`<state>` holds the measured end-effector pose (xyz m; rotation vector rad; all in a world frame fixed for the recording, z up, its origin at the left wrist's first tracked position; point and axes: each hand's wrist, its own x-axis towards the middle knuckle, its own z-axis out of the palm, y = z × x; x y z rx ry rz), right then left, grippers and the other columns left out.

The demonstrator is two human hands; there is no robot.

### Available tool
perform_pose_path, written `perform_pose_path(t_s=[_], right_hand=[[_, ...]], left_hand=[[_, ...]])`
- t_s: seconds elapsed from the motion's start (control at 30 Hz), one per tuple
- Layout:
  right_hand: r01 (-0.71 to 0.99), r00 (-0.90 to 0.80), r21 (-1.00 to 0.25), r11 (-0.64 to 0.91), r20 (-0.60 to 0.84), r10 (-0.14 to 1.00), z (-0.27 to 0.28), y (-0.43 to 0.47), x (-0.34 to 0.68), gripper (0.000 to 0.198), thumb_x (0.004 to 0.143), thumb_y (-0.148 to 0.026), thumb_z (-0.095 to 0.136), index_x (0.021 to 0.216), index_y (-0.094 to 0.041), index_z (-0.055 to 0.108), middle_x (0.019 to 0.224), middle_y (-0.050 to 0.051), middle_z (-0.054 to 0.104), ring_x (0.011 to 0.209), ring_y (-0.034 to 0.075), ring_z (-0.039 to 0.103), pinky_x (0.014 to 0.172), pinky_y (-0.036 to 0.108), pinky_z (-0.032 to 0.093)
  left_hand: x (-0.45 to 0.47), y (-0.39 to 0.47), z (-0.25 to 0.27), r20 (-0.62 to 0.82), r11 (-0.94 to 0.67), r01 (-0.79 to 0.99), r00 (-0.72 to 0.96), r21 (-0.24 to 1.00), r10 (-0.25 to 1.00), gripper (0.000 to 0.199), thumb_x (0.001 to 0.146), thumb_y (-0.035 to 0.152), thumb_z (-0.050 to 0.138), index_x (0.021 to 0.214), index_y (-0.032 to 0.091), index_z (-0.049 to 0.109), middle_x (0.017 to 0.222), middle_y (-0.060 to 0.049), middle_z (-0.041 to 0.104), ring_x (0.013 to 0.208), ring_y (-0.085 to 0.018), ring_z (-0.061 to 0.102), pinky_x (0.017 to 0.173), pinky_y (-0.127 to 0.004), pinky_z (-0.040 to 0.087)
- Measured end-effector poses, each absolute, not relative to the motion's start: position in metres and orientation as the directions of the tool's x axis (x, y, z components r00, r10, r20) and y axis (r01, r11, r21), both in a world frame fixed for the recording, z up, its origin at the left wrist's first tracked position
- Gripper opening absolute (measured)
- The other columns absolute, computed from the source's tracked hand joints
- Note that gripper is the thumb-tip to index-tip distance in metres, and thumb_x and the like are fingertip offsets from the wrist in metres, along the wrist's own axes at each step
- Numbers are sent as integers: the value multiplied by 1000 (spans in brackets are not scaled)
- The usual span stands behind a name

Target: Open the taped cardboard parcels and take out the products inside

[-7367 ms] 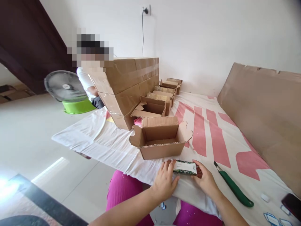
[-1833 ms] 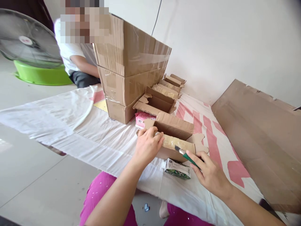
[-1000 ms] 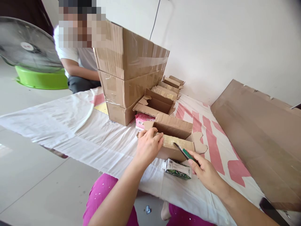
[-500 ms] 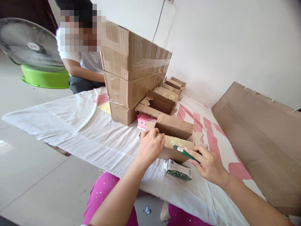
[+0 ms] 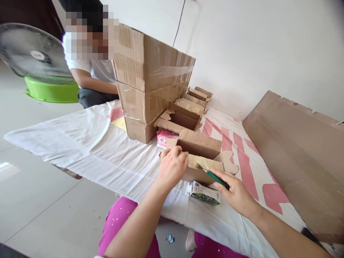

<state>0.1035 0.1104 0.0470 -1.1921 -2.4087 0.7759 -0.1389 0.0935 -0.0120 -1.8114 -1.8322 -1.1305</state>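
My left hand (image 5: 174,165) is closed on the near left edge of an open cardboard box (image 5: 201,140), with the fingertips curled over the rim. In my right hand (image 5: 236,191) is a green-handled utility knife (image 5: 215,176). Its blade tip touches or hovers just over the taped near flap (image 5: 193,161); I cannot tell which. The box's right flap (image 5: 229,163) sticks outward. Close in front of the box lies a green and white drink carton (image 5: 205,193) on its side. A pink packet (image 5: 165,138) sits at the box's far left corner.
Taped cardboard boxes (image 5: 158,68) form a tall stack at centre left. More open boxes (image 5: 178,120) line up behind mine along a white and pink cloth (image 5: 72,139). A large cardboard sheet (image 5: 290,154) leans at right. Another person (image 5: 94,75) sits behind the stack near a fan (image 5: 37,53).
The utility knife has shifted slightly and turned, its blade now pointing more steeply up and left. My right hand has tilted and opened out a little. My left hand stays on the box.
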Motion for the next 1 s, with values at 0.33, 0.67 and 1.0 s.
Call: perform_pose_path(t_s=[0.33, 0.67, 1.0], right_hand=[[516, -511, -854, 61, -250, 823, 46, 106, 101, 60, 92, -56, 44, 140, -21, 48, 82, 3, 58, 59, 12, 56, 43, 23, 45], [451, -883, -146, 881, 73, 464, -16, 72, 129, 39, 90, -25, 56, 129, -23, 56, 100, 8, 61, 79, 19, 63, 71, 35, 58], [349, -847, -97, 932, 394, 358, 30, 93, 94, 19, 94, -20, 52, 105, -19, 67, 91, 7, 68, 84, 19, 62, 76, 35, 55]], left_hand=[[-139, 92, -10, 704, -131, 931, -160, 341, 692, 25, 94, 23, 48, 101, 20, 72, 104, -10, 65, 87, -21, 67, 87, -41, 40], [-140, 92, -9, 702, -151, 918, -166, 366, 693, 26, 96, 26, 46, 102, 20, 71, 106, -10, 65, 92, -20, 67, 90, -40, 38], [-141, 91, -11, 671, -150, 920, -145, 361, 728, 29, 96, 19, 41, 106, 19, 68, 110, -11, 62, 93, -21, 66, 90, -41, 36]])
